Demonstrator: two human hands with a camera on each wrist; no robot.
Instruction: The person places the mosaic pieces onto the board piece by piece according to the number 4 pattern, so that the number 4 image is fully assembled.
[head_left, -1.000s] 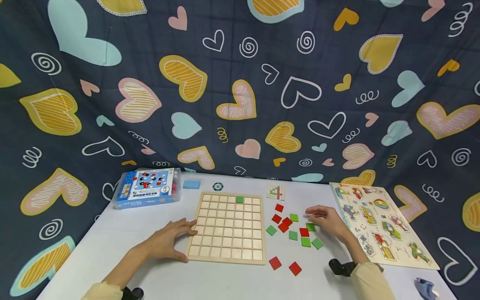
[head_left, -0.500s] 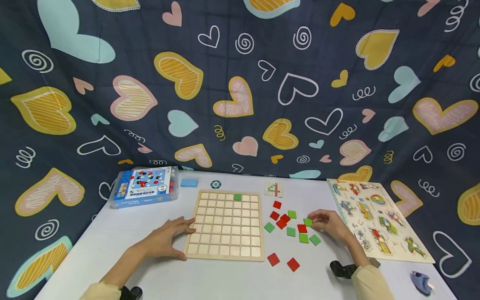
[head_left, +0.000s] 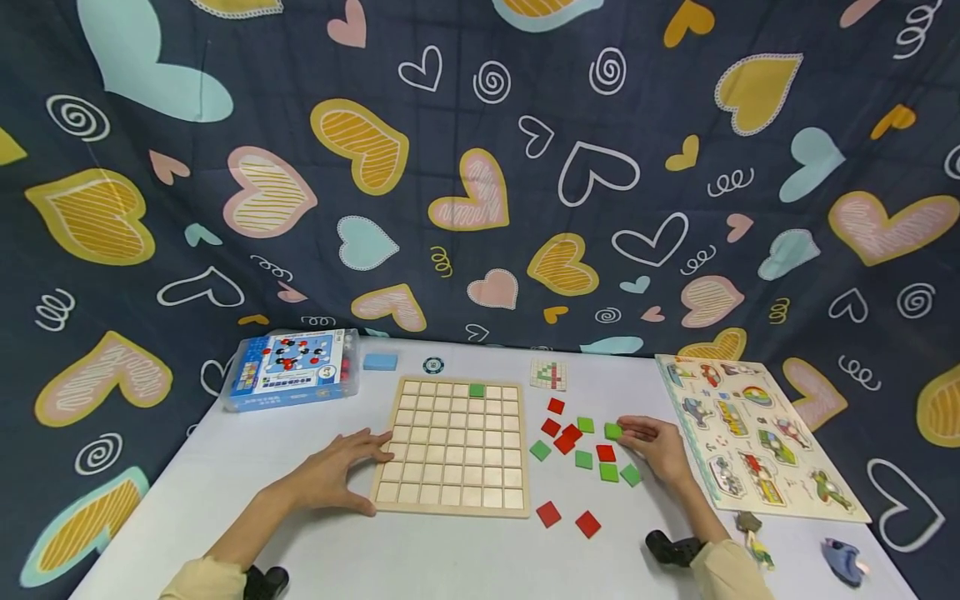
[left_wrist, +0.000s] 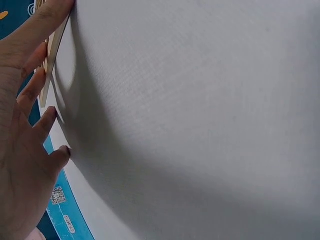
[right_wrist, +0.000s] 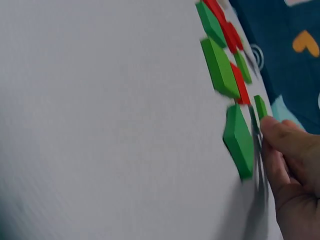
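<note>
A square wooden grid board (head_left: 453, 450) lies flat on the white table, with one green tile (head_left: 477, 390) in its top row. My left hand (head_left: 341, 471) is at the board's left edge, fingers spread and fingertips at the frame. To the right of the board my right hand (head_left: 654, 443) pinches a green square tile (head_left: 612, 432) between thumb and fingers. The right wrist view has that tile (right_wrist: 260, 107) tilted up at the fingertips. Several loose tiles lie nearby, among them a green one (head_left: 609, 472) and a red one (head_left: 605, 452).
Behind the board are a small pattern card (head_left: 549, 375), a round chip (head_left: 433, 365), a blue block (head_left: 380, 362) and a plastic box (head_left: 292, 371). A picture puzzle board (head_left: 757, 433) lies at the right, with a small blue object (head_left: 843, 560) near the table's edge.
My right hand has come in onto a green tile, taken it between thumb and fingers and shifted it slightly. The left hand has stayed at the board's edge. The head view has shifted slightly.
</note>
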